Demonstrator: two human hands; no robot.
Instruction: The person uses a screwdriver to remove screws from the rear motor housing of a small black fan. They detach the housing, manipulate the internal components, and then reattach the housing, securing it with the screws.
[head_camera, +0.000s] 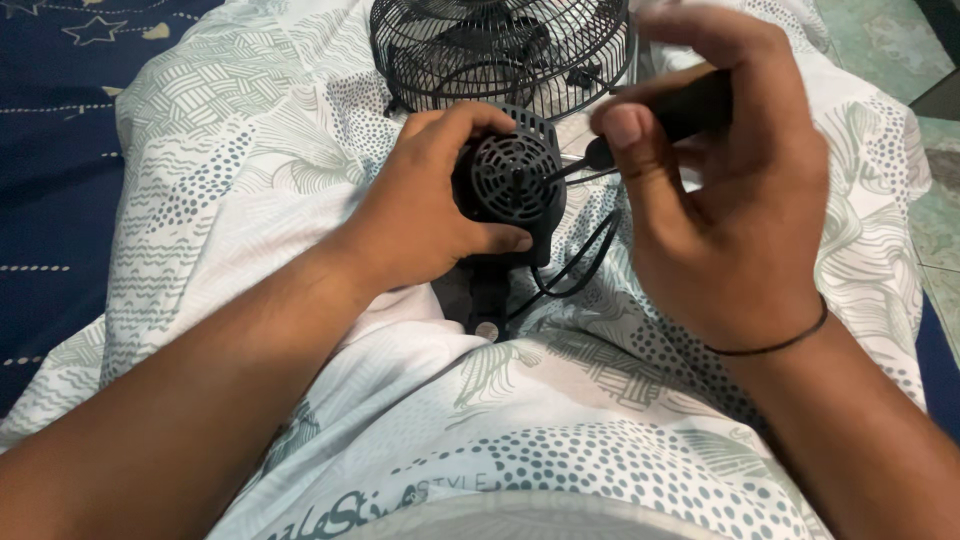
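Observation:
A small black fan lies on a patterned white cloth, its wire cage at the top and its vented round motor housing facing me. My left hand wraps around the left side of the housing, thumb under it. My right hand grips a black-handled screwdriver. The screwdriver's thin shaft points left, and its tip rests on the housing's right edge. A thin black band circles my right wrist.
The fan's black cord loops below the housing, beside its stand. The white cloth with grey-green leaf and dot print covers my lap. A dark blue starred fabric lies at left, greenish floor tiles at right.

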